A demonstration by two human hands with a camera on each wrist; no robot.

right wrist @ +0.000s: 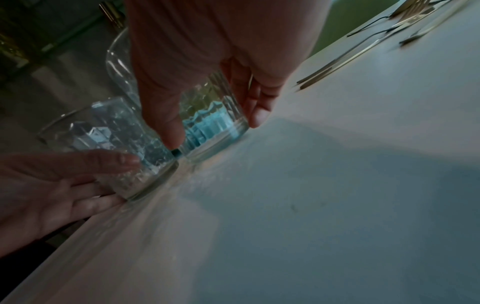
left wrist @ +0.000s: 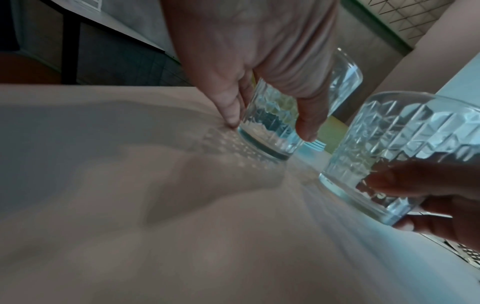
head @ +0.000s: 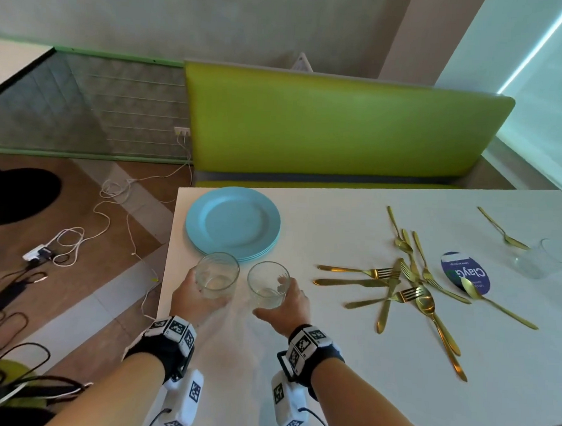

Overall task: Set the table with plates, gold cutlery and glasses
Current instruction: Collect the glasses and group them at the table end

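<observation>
Each hand grips a glass standing on the desk (head: 298,360) just before the plates (head: 232,225): left hand (head: 192,294) round left glass (head: 217,274), right hand (head: 287,306) round right glass (head: 268,283), fingers (left wrist: 309,115) curled about them.

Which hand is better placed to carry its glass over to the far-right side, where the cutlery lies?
Probably the right hand: its glass is nearer the cutlery. The left hand would cross over.

Pale blue plates (head: 232,225), gold cutlery (head: 409,278), white table (head: 337,222).
Clear cut-pattern glasses (head: 217,274); far bench (head: 336,124) lime green.
</observation>
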